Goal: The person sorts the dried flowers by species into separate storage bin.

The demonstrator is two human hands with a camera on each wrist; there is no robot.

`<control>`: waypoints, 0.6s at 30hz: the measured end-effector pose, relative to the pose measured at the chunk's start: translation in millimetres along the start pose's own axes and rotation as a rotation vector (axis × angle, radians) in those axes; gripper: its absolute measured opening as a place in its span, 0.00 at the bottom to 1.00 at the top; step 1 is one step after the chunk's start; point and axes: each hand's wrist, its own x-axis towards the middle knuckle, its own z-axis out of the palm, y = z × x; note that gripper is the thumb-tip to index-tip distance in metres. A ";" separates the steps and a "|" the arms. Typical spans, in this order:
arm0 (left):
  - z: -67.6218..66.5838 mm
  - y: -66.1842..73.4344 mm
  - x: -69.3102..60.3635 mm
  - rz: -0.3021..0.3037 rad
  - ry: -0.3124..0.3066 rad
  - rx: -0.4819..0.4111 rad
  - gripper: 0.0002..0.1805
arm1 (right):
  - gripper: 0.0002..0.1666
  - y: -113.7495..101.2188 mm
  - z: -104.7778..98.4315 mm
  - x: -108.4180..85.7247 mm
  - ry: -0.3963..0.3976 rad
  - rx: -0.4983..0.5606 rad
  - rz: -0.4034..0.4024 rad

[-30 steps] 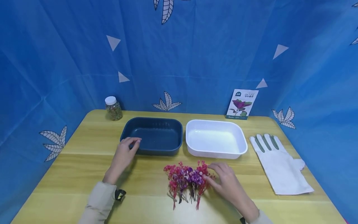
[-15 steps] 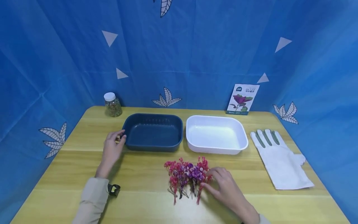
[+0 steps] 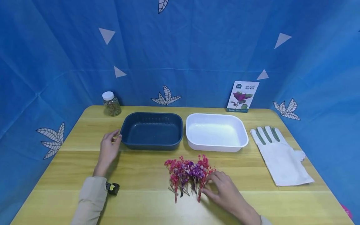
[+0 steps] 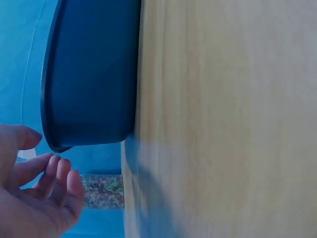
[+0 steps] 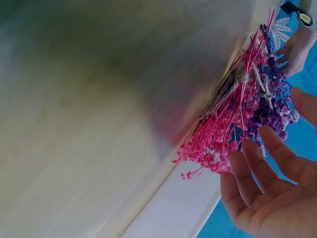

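Observation:
My left hand [image 3: 108,151] is at the left end of the dark blue tub [image 3: 152,146], fingers loosely bent. In the left wrist view, the thumb and fingers of that hand [image 4: 39,191] lie beside the corner of the tub [image 4: 94,79]; whether they touch it I cannot tell. Tied bunches of pink and purple dried flowers [image 3: 188,172] lie side by side at the table's middle. Beside the rightmost bunch is my right hand [image 3: 229,193]. The right wrist view has its relaxed fingers [image 5: 242,171] close to the pink flowers [image 5: 213,144], without a grip on them.
A white tub [image 3: 216,148] stands right of the blue one. Behind, a jar with a white lid [image 3: 112,104] is at the left and a seed packet [image 3: 242,97] leans on the blue cloth. One white glove [image 3: 282,162] lies at the right.
From over the blue tub's front-left corner, my left hand has moved left to outside its left end. The right hand stays beside the flowers, slightly lower on the bunch.

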 end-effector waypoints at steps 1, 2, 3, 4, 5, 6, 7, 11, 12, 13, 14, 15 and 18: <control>-0.4 -0.4 0.0 0.000 -0.002 0.001 0.21 | 0.18 -0.6 0.5 0.5 -0.006 -0.004 0.006; -0.7 -0.9 0.0 0.000 -0.004 0.003 0.21 | 0.18 -1.0 1.1 1.3 -0.014 0.001 0.012; -1.0 -1.2 0.0 0.001 -0.007 0.002 0.21 | 0.18 -1.4 1.7 2.3 -0.028 0.011 0.024; -1.3 -1.4 0.0 0.000 -0.009 0.002 0.21 | 0.18 -1.9 2.1 3.5 -0.043 0.025 0.039; -1.6 -1.4 -0.1 0.000 -0.012 0.003 0.21 | 0.18 -2.3 2.5 4.7 -0.061 0.045 0.054; -1.8 -1.5 -0.2 0.000 -0.016 0.000 0.21 | 0.18 -2.8 2.7 6.0 -0.079 0.066 0.068; -2.2 -1.6 -0.3 -0.004 -0.025 0.000 0.21 | 0.17 -3.1 3.1 7.3 -0.097 0.088 0.079; -2.4 -2.8 -0.6 -0.032 -0.058 -0.001 0.22 | 0.17 -4.2 3.3 10.8 -0.174 0.182 0.135; -2.4 -3.2 -0.8 -0.040 -0.065 -0.001 0.22 | 0.17 -4.6 3.4 11.3 -0.193 0.194 0.147; -2.5 -3.5 -1.0 -0.046 -0.073 0.001 0.22 | 0.18 -4.7 3.5 11.8 -0.212 0.203 0.161; -2.6 -3.5 -1.0 -0.050 -0.074 0.000 0.22 | 0.19 -5.0 3.4 12.2 -0.235 0.213 0.179; -2.8 -3.4 -1.1 -0.054 -0.077 -0.001 0.22 | 0.20 -5.4 3.3 12.6 -0.257 0.218 0.198; -3.8 -2.9 -1.3 -0.057 -0.083 -0.004 0.22 | 0.21 -5.1 3.9 14.5 -0.319 0.242 0.248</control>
